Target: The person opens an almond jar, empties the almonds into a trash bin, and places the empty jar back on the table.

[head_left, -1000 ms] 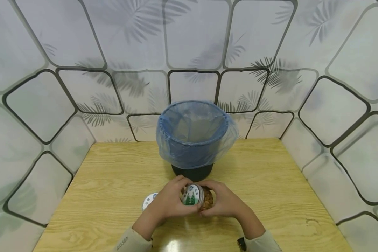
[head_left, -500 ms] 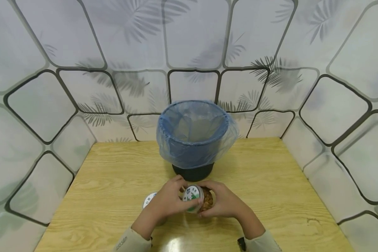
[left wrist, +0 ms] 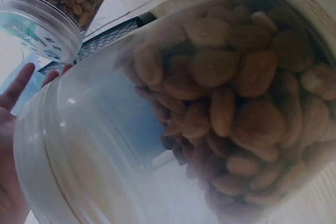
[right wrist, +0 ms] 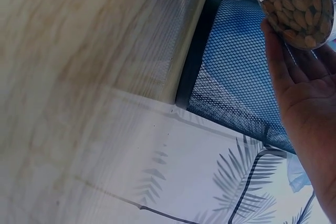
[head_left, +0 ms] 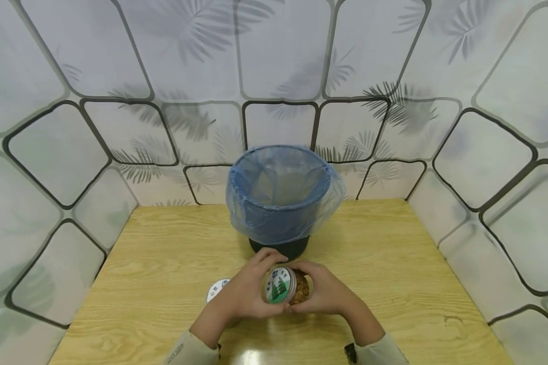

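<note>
A clear jar of almonds point(head_left: 300, 290) lies tipped on its side between my hands, its printed lid point(head_left: 277, 286) turned to the left. My right hand point(head_left: 323, 290) grips the jar's body, thumb below and fingers above. My left hand point(head_left: 248, 289) spreads round the lid, thumb along its lower edge and fingers over the top. In the left wrist view its fingers point(left wrist: 19, 86) look straight, right at the lid's edge. A second almond jar point(left wrist: 226, 103) fills most of that view; the head view shows only its white lid point(head_left: 215, 289) past my left forearm.
Just behind my hands stands a black mesh bin point(right wrist: 231, 61), lined with a blue plastic bag point(head_left: 278, 223). The wooden table point(head_left: 164, 253) backs onto a patterned wall point(head_left: 201, 56), with similar walls at both sides.
The lid's print has turned between frames. My left thumb, which crossed the lid's face half a second ago, now lies lower, and the left fingers have moved up and over. My right hand stays put.
</note>
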`<state>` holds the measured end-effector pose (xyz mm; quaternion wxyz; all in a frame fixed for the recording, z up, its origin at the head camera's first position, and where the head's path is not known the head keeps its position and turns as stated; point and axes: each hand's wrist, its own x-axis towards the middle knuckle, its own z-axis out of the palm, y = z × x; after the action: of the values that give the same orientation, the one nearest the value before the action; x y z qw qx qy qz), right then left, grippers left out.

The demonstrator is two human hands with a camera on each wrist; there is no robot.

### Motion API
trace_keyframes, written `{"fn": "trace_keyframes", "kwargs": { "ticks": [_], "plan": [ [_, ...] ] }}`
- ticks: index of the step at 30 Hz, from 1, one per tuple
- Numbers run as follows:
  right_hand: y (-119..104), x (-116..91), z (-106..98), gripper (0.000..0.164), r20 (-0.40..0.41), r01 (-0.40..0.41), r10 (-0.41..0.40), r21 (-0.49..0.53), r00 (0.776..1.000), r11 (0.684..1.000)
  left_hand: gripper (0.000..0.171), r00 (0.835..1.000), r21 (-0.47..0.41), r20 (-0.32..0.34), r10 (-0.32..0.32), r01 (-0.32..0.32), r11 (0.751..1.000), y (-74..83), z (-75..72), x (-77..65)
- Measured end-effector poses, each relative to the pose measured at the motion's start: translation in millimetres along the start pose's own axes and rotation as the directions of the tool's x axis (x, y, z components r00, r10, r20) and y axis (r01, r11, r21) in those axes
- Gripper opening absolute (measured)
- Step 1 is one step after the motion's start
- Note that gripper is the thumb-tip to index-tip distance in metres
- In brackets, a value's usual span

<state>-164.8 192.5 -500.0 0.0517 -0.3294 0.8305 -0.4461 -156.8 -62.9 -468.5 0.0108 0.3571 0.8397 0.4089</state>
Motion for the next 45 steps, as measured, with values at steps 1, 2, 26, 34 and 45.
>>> {"fn": "trace_keyframes", "kwargs": {
  "ticks": [1, 2, 26, 34, 45],
  "plan": [
    [0.9, -0.2, -0.2, 0.076, 0.000, 0.004, -0.004, -0.002, 1.000, 1.000, 0.078, 1.000, -0.014, 0.008, 0.017, -0.017, 1.000, 0.0, -0.1, 0.1],
    [1.4, -0.5, -0.6, 0.078, -0.001, 0.007, -0.007, -0.001, 1.000, 1.000, 0.078, 0.999, -0.015, 0.016, 0.033, -0.032, 0.999, -0.2, 0.2, 0.4],
    [-0.9, 0.8, -7.3, 0.077, -0.006, -0.028, 0.028, -0.003, 1.000, 1.000, 0.072, 0.999, -0.027, 0.017, -0.046, 0.046, 0.999, 0.6, -1.0, 4.9],
    [-2.0, 0.4, -7.8, 0.073, 0.001, -0.052, 0.052, 0.008, 0.999, 0.999, 0.064, 0.995, -0.091, 0.001, -0.105, 0.104, 0.990, 0.1, -1.0, 5.7],
    [-2.5, -1.2, -8.4, 0.077, -0.039, -0.045, 0.045, 0.003, 0.998, 0.999, 0.052, 0.988, -0.132, -0.029, -0.151, 0.146, 0.980, -6.5, -1.6, 5.4]
  ]
}}
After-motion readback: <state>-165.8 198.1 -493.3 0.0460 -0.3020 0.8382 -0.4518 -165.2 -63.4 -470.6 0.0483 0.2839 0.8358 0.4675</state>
